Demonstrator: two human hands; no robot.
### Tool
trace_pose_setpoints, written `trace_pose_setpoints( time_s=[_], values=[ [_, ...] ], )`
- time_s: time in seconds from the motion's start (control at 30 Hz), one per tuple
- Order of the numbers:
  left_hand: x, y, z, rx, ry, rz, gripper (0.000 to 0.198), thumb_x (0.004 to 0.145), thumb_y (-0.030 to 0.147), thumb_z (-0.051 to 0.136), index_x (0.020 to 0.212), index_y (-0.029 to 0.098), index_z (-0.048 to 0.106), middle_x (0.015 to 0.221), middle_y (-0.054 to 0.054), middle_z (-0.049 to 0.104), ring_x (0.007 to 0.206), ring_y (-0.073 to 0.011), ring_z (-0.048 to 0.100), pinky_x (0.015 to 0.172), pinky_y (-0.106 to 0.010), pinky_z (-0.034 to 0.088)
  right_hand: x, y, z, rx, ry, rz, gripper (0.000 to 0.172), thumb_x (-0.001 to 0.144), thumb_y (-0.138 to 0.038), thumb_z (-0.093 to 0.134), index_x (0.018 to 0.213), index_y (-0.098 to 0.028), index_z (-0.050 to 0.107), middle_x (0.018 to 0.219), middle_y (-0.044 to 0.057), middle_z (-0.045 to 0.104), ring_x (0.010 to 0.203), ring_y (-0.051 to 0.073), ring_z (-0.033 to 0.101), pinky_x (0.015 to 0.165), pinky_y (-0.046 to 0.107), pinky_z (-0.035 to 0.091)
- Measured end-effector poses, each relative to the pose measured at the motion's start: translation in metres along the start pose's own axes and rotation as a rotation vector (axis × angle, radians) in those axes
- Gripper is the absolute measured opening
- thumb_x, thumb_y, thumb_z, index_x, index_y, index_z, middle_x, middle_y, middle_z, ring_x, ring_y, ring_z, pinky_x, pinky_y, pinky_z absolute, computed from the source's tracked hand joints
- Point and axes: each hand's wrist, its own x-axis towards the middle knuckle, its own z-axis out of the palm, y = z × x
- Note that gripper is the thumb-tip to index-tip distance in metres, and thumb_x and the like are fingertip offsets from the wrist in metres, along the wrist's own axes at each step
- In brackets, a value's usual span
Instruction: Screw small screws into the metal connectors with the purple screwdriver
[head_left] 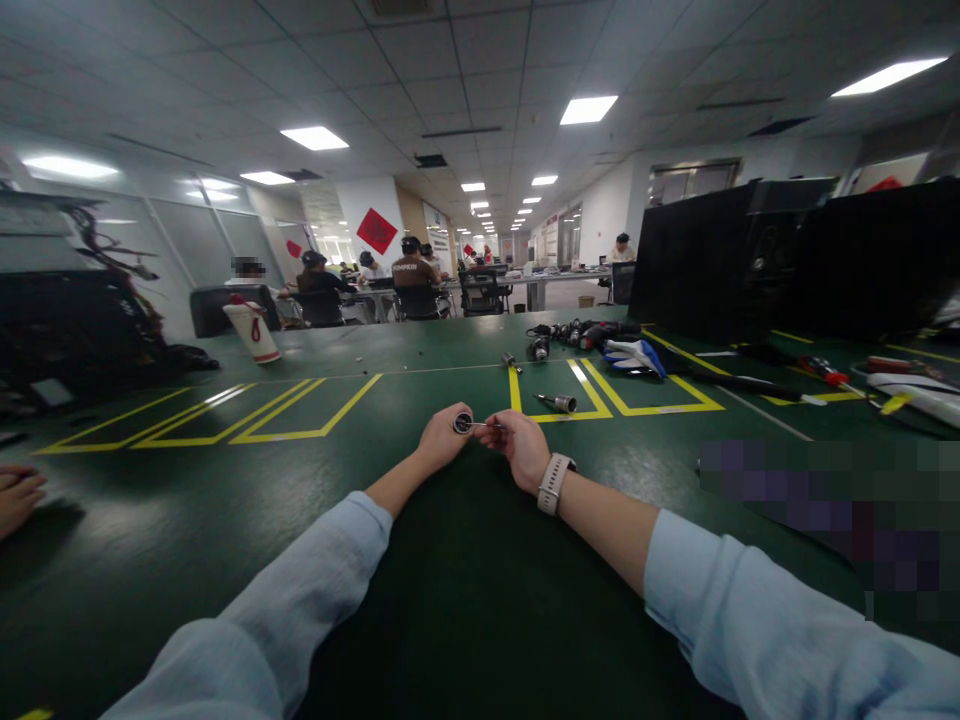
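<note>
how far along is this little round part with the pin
Done: nothing finished shows. In hand: the left hand holds a small round part and the right hand brings a thin metal pin to it. Left: a metal cylinder and more small parts lie untouched on the green table.

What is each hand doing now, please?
Left hand: closed on a small round part.
Right hand: closed on a thin pin at that part.

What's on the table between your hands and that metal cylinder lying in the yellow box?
Nothing: in the head view only bare green table lies between the right hand and the metal cylinder.
</note>
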Motion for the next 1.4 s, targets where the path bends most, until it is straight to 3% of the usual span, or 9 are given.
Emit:
trace_pose_setpoints(
  time_s=[0.3,0.7,1.1,1.4],
  values=[
    [-0.004,0.009,-0.003,0.104,-0.049,-0.002,0.012,0.072,0.030,0.055,0.069,0.019,0.056,0.060,0.000,0.056,0.056,-0.0145,0.050,0.050,-0.023,0.032,-0.010,-0.002,0.002,-0.278,0.022,-0.274,0.014,0.066,-0.022,0.054,0.052,-0.019,0.056,0.058,-0.002,0.057,0.064,0.014,0.051,0.065,0.027,0.039],
    [-0.004,0.010,-0.004,0.147,-0.111,0.062,0.009,0.072,0.028,0.055,0.072,0.019,0.055,0.064,0.000,0.058,0.059,-0.0147,0.053,0.052,-0.023,0.033,0.001,0.001,-0.004,-0.163,0.100,-0.078,0.015,0.064,-0.021,0.042,0.055,-0.017,0.053,0.044,0.002,0.056,0.042,0.014,0.050,0.047,0.027,0.041],
    [-0.004,0.012,-0.002,0.243,-0.160,0.016,0.014,0.076,0.032,0.051,0.077,0.020,0.057,0.070,-0.002,0.061,0.063,-0.0160,0.056,0.053,-0.024,0.033,-0.008,-0.001,0.000,-0.344,0.097,-0.280,0.017,0.066,-0.022,0.048,0.051,-0.019,0.055,0.051,-0.003,0.055,0.057,0.014,0.051,0.058,0.026,0.038],
    [-0.006,0.018,-0.004,0.334,-0.207,0.018,0.012,0.078,0.031,0.050,0.081,0.022,0.057,0.079,-0.003,0.064,0.071,-0.0178,0.058,0.056,-0.025,0.034,0.005,-0.001,-0.004,-0.286,0.129,-0.150,0.016,0.063,-0.020,0.045,0.049,-0.018,0.052,0.043,-0.002,0.052,0.046,0.013,0.048,0.049,0.025,0.038]
  ],
)
